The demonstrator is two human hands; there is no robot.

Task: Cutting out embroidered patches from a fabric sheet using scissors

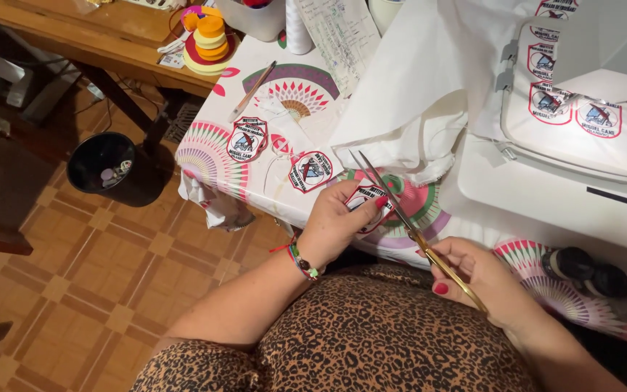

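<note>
My left hand point(339, 221) holds a small embroidered shield-shaped patch point(366, 197), white with red edging. My right hand point(473, 272) grips gold-handled scissors point(400, 210); their blades are parted and point up and left, right beside the patch. Two more cut patches point(247, 139) point(310, 171) lie on the patterned tablecloth point(212, 156) to the left. White fabric point(415, 94) is bunched behind the scissors.
An embroidery hoop point(582, 116) with several stitched patches sits under a white machine point(618, 51) at the right. A black bin point(107, 165) stands on the tiled floor. Thread spools point(210, 40), a white cone point(297, 29), paper point(342, 33) and a tool point(253, 91) lie behind.
</note>
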